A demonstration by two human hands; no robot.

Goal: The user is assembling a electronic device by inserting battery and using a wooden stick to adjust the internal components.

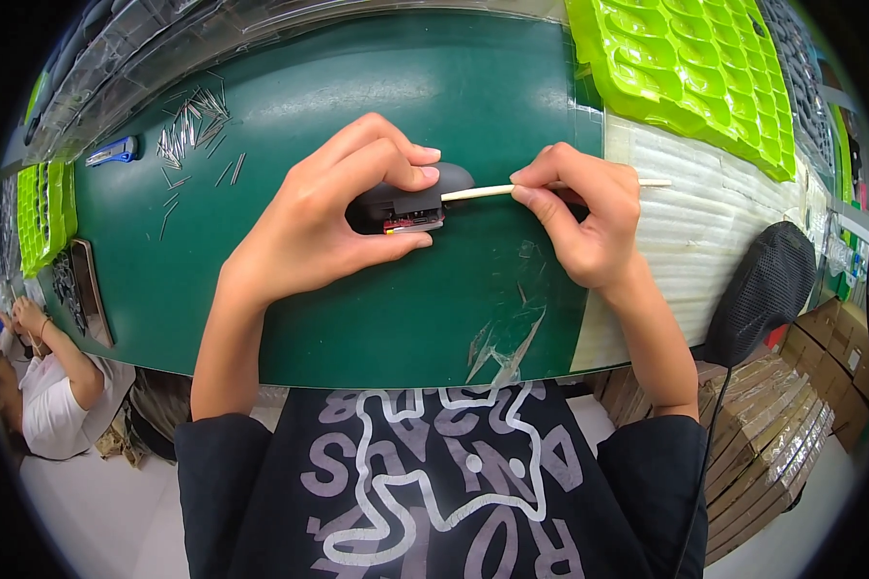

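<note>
My left hand [304, 217] grips a dark grey, rounded device shaped like a computer mouse [457, 178], with the thumb below it and the fingers over its top. An opening in its side shows black parts and a bit of red and yellow. Between thumb and fingertips, my right hand [589, 207] pinches a thin, pale, wooden-looking stick [481, 192]. The stick's left tip meets the right side of the device; whether it goes inside cannot be seen. Its other end sticks out past the right hand.
Thin metal pieces [191, 127] lie scattered beside a blue tool [113, 151]. Bright green moulded trays [690, 77] stand at far right and left. White foam sheeting [681, 251], clear plastic scraps [507, 352] and a black mesh object [763, 285] are nearby. Another person [63, 391] sits left.
</note>
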